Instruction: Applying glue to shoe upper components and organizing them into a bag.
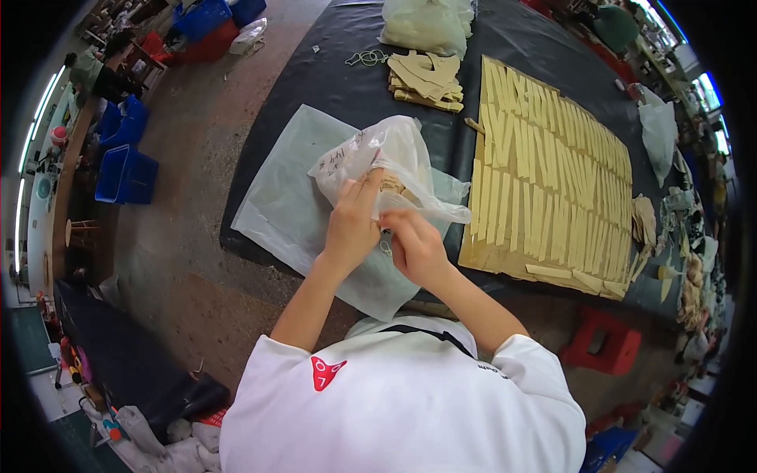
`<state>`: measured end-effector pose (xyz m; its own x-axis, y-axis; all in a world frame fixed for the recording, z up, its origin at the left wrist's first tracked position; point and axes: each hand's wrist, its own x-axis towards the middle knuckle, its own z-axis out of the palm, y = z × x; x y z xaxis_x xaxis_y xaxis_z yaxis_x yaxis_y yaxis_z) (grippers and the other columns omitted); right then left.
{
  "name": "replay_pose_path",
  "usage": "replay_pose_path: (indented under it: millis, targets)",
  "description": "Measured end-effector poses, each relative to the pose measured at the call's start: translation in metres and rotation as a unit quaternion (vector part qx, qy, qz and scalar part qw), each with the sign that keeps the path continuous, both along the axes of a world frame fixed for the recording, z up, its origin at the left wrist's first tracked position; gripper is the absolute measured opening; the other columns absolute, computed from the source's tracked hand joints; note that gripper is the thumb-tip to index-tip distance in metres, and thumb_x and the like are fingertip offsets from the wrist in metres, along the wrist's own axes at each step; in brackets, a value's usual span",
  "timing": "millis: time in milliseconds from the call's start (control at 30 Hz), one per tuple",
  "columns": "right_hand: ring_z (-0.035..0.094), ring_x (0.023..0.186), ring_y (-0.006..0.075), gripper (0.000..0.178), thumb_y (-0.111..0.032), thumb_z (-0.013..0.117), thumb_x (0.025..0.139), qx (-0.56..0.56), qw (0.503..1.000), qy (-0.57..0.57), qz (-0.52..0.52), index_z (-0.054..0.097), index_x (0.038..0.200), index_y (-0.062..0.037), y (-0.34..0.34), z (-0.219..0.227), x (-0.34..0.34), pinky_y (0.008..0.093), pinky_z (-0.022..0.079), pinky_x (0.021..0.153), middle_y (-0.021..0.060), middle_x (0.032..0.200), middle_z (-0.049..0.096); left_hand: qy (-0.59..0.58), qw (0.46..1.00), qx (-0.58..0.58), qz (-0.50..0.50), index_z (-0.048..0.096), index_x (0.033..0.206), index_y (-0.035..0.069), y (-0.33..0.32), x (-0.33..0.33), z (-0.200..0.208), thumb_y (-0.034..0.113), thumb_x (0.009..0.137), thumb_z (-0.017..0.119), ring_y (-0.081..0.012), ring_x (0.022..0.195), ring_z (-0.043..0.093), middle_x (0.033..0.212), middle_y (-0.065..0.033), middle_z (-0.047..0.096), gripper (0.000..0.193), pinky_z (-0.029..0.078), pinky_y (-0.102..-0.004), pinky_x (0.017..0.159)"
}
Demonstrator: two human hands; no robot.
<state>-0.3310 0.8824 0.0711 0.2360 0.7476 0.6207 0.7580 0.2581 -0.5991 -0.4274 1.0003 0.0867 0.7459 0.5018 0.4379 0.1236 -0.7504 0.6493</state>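
Observation:
A translucent white plastic bag (410, 142) with handwriting on its side stands on the near left part of the table, and tan cut pieces (392, 186) show through its opening. My left hand (355, 217) is closed on the bag's near edge, one finger stretched up along the plastic. Close beside it, my right hand (415, 246) has its fingers bent into a pinch at the bag's gathered rim. Below the pinch hangs a thin white string loop (385, 247). Under the bag lies a large flat plastic sheet (288, 181). The fingertips partly hide each other.
A board covered with rows of tan strips (544, 173) lies to the right on the black-covered table (339, 87). Farther back are stacked tan cut pieces (426, 79), a coil of string (367, 57) and another filled bag (426, 27). A red stool (603, 339) stands at the near right.

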Motion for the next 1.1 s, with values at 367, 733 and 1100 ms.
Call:
replay_pose_path:
  millis: [367, 733, 1100]
  targets:
    - [0.058, 0.092, 0.0373, 0.027, -0.005, 0.055, 0.08, -0.414, 0.889, -0.068, -0.186, 0.056, 0.107, -0.0002, 0.028, -0.021, 0.027, 0.0424, 0.047, 0.078, 0.0183, 0.1, 0.06, -0.026, 0.995, -0.053, 0.083, 0.028, 0.141, 0.002, 0.006, -0.014, 0.019, -0.011, 0.067, 0.038, -0.0368, 0.126, 0.039, 0.138, -0.0209, 0.039, 0.075, 0.033, -0.0385, 0.103]
    - [0.054, 0.107, 0.0329, 0.051, -0.043, 0.057, 0.085, -0.308, 0.896, 0.312, -0.072, 0.057, 0.113, -0.0004, 0.081, -0.041, 0.061, 0.035, 0.041, 0.094, 0.0186, 0.112, 0.06, -0.061, 0.993, -0.078, 0.057, 0.026, 0.142, 0.003, 0.008, 0.005, 0.022, -0.01, 0.067, 0.039, -0.0355, 0.125, 0.039, 0.14, -0.0191, 0.037, 0.078, 0.029, -0.0396, 0.105]
    - [0.053, 0.107, 0.0314, 0.045, -0.033, 0.058, 0.084, -0.307, 0.929, 0.205, -0.003, 0.055, 0.116, -0.0019, 0.066, -0.021, 0.051, 0.0337, 0.038, 0.096, 0.0163, 0.112, 0.059, -0.13, 0.883, -0.381, -0.24, 0.054, 0.118, 0.005, 0.024, 0.01, -0.036, 0.017, 0.09, 0.043, -0.0288, 0.087, 0.059, 0.104, -0.0115, 0.063, 0.033, 0.043, -0.0319, 0.085]
